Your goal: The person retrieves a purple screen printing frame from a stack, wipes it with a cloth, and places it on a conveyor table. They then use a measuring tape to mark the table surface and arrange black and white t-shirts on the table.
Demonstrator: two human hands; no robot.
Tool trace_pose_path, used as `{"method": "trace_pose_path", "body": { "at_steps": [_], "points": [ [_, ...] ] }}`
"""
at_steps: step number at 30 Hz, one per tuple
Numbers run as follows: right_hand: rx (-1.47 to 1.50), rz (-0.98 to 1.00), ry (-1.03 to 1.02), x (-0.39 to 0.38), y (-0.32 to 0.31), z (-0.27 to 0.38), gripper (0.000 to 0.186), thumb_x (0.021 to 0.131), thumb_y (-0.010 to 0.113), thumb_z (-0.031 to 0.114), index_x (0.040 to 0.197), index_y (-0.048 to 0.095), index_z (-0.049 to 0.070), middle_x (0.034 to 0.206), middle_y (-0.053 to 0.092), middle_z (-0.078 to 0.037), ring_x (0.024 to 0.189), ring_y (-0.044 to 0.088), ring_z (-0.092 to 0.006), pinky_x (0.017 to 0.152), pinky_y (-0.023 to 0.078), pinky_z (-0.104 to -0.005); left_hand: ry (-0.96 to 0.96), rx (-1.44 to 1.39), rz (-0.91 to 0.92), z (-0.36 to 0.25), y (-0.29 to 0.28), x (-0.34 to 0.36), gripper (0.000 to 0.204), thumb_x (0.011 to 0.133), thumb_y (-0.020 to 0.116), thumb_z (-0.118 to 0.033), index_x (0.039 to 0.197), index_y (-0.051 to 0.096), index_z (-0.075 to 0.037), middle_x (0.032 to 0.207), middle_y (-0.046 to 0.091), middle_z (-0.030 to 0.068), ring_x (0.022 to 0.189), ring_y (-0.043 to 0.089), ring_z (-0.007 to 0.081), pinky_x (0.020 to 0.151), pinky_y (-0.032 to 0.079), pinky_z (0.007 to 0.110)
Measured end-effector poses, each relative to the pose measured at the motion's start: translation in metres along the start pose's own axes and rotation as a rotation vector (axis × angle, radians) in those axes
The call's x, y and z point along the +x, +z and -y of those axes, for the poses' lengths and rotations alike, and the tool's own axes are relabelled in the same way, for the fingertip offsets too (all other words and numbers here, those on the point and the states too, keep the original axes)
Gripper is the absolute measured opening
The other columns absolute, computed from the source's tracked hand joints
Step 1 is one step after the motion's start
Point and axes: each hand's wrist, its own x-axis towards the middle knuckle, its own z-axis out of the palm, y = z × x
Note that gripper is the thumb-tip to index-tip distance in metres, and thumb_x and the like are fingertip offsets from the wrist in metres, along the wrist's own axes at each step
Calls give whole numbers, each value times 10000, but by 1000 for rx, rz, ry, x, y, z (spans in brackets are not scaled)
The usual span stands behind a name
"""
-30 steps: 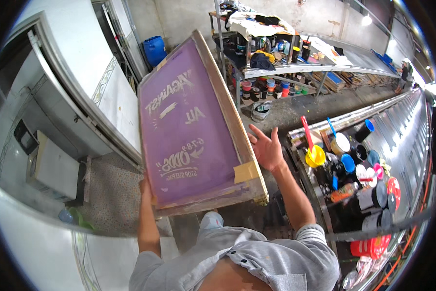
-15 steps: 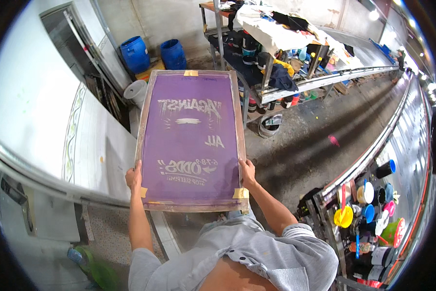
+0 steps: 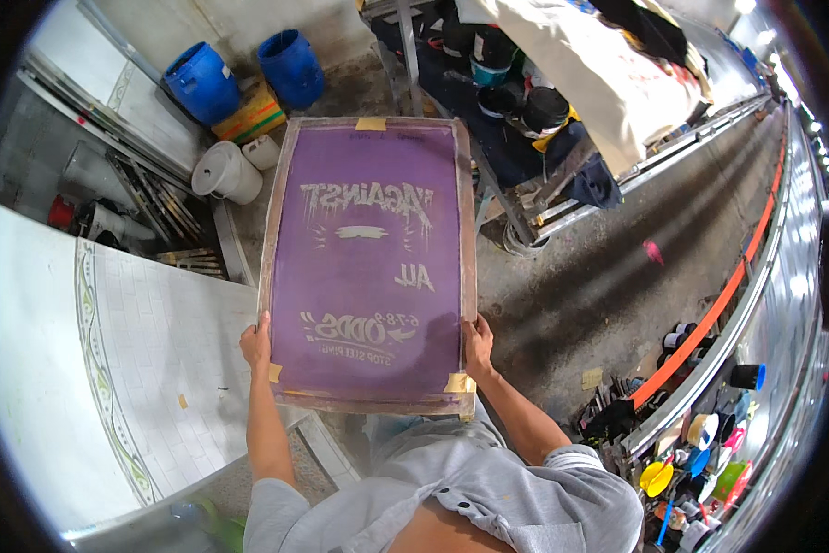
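Note:
A large framed printing screen (image 3: 364, 276) with purple mesh and pale mirrored lettering is held up in front of my body. My left hand (image 3: 256, 345) grips the lower part of its left frame edge, thumb along the side. On the opposite edge, at about the same height, my right hand (image 3: 477, 346) is closed around the frame. Pieces of yellowish tape sit at the top middle and both lower corners. The fingers beneath the frame are mostly hidden.
Two blue barrels (image 3: 291, 69) and a white bucket (image 3: 226, 173) stand by the far wall. A doorway at left shows stacked frames (image 3: 156, 203). A cluttered workbench (image 3: 608, 83) is at far right; a long metal table (image 3: 774, 323) with paint pots runs along the right.
My view has shifted forward and turned, bringing the doorway, white bucket and barrels closer on the left. Both hands keep their hold on the screen, which stays in front of me.

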Motion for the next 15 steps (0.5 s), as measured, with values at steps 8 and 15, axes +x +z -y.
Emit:
{"method": "trace_pose_path", "body": {
  "at_steps": [8, 15],
  "points": [
    [-609, 43, -188, 51, -36, 46, 333, 927, 597, 221, 1182, 625, 9, 1120, 673, -115, 966, 639, -210, 860, 489, -351, -76, -255, 229, -5, 50, 70, 598, 822, 680, -544, 717, 586, 38, 734, 604, 102, 696, 524, 200, 674, 439, 366],
    [-877, -535, -792, 224, -98, 244, 255, 854, 638, 240, 974, 660, 16, 945, 649, -170, 914, 621, -365, 800, 487, -424, -171, -223, 359, 37, 106, 96, 670, 843, 635, -590, 842, 598, 79, 858, 621, 150, 791, 553, 239, 752, 456, 365]
  ]
}}
